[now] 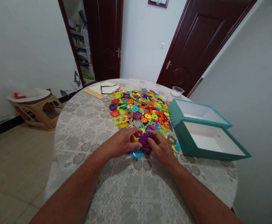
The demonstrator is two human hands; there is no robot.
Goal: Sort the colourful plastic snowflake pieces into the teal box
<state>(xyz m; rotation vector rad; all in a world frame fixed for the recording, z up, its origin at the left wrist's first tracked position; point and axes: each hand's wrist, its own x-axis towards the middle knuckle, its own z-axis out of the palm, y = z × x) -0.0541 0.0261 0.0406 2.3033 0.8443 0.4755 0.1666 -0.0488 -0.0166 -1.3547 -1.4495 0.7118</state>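
The right hand [160,146], thumb and fingers pinched together, has hold of the right side of a purple gear piece [144,139] at the near edge of a heaped pile [138,109] of brightly coloured plastic gears. The left hand [126,141] is curled with a small gap between thumb and fingers, its tips at the purple piece's left side; whether it grips is hard to tell, and a yellow piece [135,138] shows in that gap. The purple piece turns a flat face up toward the viewer, teeth around its edge; fingers cover part of its outline, so its long axis cannot be made out. Blue pieces [137,154] lie just below the left hand, at the pile's near edge. Close on the pile's right stand two open green boxes, a near box [183,140] and a far box [175,112], their walls bounding that side. Beyond the pile, to the right, is a clear plastic bowl [178,91]; at its far left, black glasses [109,94] rest on paper [92,92]. A patterned cloth covers the round surface [126,186] beneath the pile.
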